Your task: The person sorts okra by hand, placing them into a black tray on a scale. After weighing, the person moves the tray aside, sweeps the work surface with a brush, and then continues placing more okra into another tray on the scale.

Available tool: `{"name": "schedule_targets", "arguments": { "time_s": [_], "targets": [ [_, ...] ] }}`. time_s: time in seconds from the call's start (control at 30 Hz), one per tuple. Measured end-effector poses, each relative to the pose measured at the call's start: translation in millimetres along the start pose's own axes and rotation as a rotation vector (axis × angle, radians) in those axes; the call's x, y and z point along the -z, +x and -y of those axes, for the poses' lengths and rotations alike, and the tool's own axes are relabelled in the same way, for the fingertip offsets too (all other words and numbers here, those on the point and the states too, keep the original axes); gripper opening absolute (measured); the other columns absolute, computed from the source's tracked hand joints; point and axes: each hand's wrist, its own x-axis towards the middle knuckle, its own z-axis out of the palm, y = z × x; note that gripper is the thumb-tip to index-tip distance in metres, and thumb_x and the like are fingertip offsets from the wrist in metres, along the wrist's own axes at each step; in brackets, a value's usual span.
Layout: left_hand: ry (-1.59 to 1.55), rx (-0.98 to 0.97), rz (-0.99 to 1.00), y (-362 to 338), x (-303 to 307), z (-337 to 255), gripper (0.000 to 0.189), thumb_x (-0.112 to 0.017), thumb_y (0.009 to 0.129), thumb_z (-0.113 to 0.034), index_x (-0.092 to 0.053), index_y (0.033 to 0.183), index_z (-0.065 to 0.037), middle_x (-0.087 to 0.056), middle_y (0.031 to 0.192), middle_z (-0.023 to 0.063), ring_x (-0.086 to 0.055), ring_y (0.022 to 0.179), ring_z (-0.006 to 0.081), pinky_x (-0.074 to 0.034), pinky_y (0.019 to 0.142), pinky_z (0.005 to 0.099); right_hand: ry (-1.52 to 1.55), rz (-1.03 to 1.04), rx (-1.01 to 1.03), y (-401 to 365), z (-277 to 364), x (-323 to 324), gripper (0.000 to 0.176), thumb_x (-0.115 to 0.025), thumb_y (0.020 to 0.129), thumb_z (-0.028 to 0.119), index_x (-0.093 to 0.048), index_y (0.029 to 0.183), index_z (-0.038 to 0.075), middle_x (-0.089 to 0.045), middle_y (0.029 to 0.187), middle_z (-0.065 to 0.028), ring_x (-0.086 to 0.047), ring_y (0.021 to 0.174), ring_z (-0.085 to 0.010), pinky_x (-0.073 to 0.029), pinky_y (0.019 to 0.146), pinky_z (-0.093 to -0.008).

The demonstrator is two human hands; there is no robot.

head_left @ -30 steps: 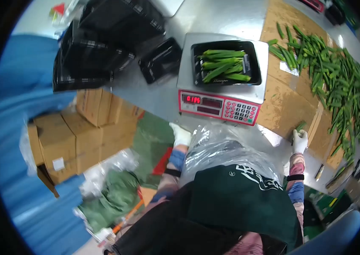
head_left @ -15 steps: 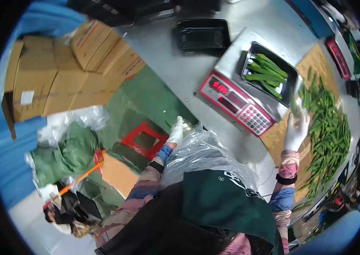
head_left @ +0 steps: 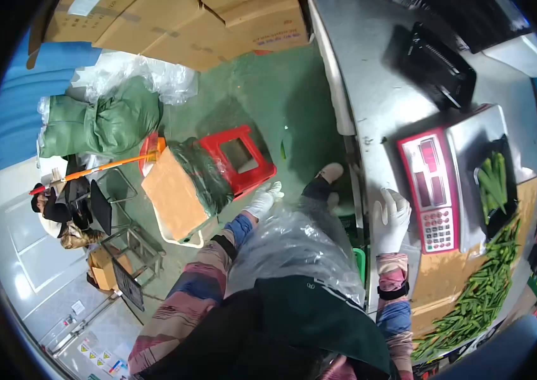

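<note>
My left hand (head_left: 264, 200), in a white glove, hangs over the floor near a red plastic stool (head_left: 262, 166). Its fingers are loosely stretched, and I see nothing in them. Over the metal table's near edge is my right hand (head_left: 392, 218), also gloved, with fingers slightly bent, thumb apart and nothing visible in it. Just right of it stands a red-and-white digital scale (head_left: 430, 183). On the scale's plate a black tray (head_left: 505, 221) holds several okra pods (head_left: 492, 180). Beyond lies a long pile of loose okra (head_left: 471, 304) on cardboard.
An upside-down black tray (head_left: 441, 66) lies on the metal table (head_left: 370, 69). Cardboard boxes (head_left: 198, 38) stand at the far left, above a green sack (head_left: 103, 120). On the floor, a bin with a cardboard sheet (head_left: 176, 193) sits beside the stool. A seated person (head_left: 59, 212) is at far left.
The view has swung left, showing more floor. My right hand has come away from the tray and okra pile to the table's near edge. My left hand stays low by the stool.
</note>
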Motion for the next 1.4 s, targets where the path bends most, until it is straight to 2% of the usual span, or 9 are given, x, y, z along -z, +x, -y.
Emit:
{"name": "schedule_targets", "arguments": {
  "time_s": [0.3,0.4,0.5,0.57,0.73,0.93,1.03,1.13,1.4],
  "targets": [
    [0.554,-0.246,-0.246,224,14,107,0.028,-0.062,0.100,-0.027,-0.069,0.109,-0.002,-0.073,0.092,0.0119,-0.072,0.086,0.0235,-0.055,0.072,0.0363,-0.165,0.135,-0.118,-11,2,-31,0.037,-0.070,0.083,-0.004,-0.068,0.118,0.006,-0.062,0.110,-0.0140,-0.061,0.100,-0.0308,-0.049,0.092,-0.0430],
    [1.448,-0.258,0.030,319,-5,102,0.034,-0.060,0.098,-0.030,-0.069,0.116,-0.003,-0.073,0.106,0.0207,-0.071,0.098,0.0341,-0.055,0.082,0.0431,-0.248,0.222,-0.168,-14,-5,-46,0.037,-0.069,0.081,-0.004,-0.067,0.116,0.005,-0.062,0.108,-0.0147,-0.061,0.099,-0.0312,-0.050,0.092,-0.0429],
    [0.937,0.065,-0.336,394,-27,116,0.051,-0.060,0.089,-0.047,-0.067,0.113,-0.002,-0.068,0.116,0.0272,-0.066,0.106,0.0450,-0.054,0.089,0.0508,-0.296,0.288,-0.181,-10,-20,-78,0.036,-0.068,0.079,-0.005,-0.067,0.114,0.004,-0.062,0.106,-0.0154,-0.061,0.097,-0.0316,-0.050,0.091,-0.0428],
    [0.767,-0.062,-0.499,456,-25,163,0.057,-0.067,0.089,-0.043,-0.051,0.118,0.003,-0.069,0.107,0.0288,-0.068,0.101,0.0433,-0.054,0.089,0.0518,-0.320,0.324,-0.170,-7,-33,-97,0.036,-0.067,0.077,-0.005,-0.066,0.113,0.003,-0.063,0.104,-0.0158,-0.062,0.096,-0.0318,-0.050,0.090,-0.0428],
    [0.651,-0.028,-0.614,507,-30,212,0.035,-0.069,0.088,-0.018,-0.055,0.114,0.000,-0.069,0.104,0.0247,-0.069,0.102,0.0402,-0.055,0.086,0.0495,-0.348,0.370,-0.185,-1,-43,-111,0.036,-0.066,0.074,-0.005,-0.066,0.109,0.001,-0.063,0.100,-0.0170,-0.063,0.093,-0.0325,-0.051,0.089,-0.0426],
    [0.581,-0.194,-0.303,396,-52,143,0.044,-0.061,0.090,-0.035,-0.060,0.114,0.002,-0.066,0.110,0.0336,-0.061,0.108,0.0506,-0.049,0.093,0.0536,-0.294,0.277,-0.214,-14,-13,-54,0.036,-0.065,0.070,-0.005,-0.065,0.105,-0.002,-0.064,0.096,-0.0184,-0.063,0.089,-0.0333,-0.052,0.087,-0.0425],
    [0.424,-0.386,-0.043,280,-81,44,0.039,-0.061,0.094,-0.026,-0.061,0.113,0.008,-0.068,0.096,0.0231,-0.065,0.086,0.0336,-0.050,0.082,0.0437,-0.212,0.213,-0.269,-10,8,-24,0.036,-0.064,0.068,-0.005,-0.064,0.103,-0.003,-0.064,0.093,-0.0190,-0.064,0.088,-0.0336,-0.052,0.086,-0.0424],
    [0.199,-0.444,0.124,142,-107,-65,0.035,-0.059,0.099,-0.020,-0.058,0.121,0.006,-0.065,0.107,0.0190,-0.061,0.098,0.0255,-0.051,0.080,0.0381,0.013,0.060,-0.093,28,15,-21,0.036,-0.070,0.071,-0.008,-0.069,0.105,0.004,-0.069,0.086,-0.0142,-0.067,0.076,-0.0310,-0.054,0.071,-0.0415],
    [0.201,-1.079,-0.067,-79,-165,-244,0.040,-0.063,0.101,-0.016,-0.054,0.137,0.002,-0.059,0.126,0.0120,-0.057,0.108,0.0193,-0.049,0.093,0.0330,0.177,-0.004,-0.201,-11,8,-23,0.045,-0.071,0.083,0.015,-0.063,0.127,0.011,-0.062,0.110,-0.0113,-0.057,0.100,-0.0328,-0.045,0.087,-0.0431]
  ]
}}
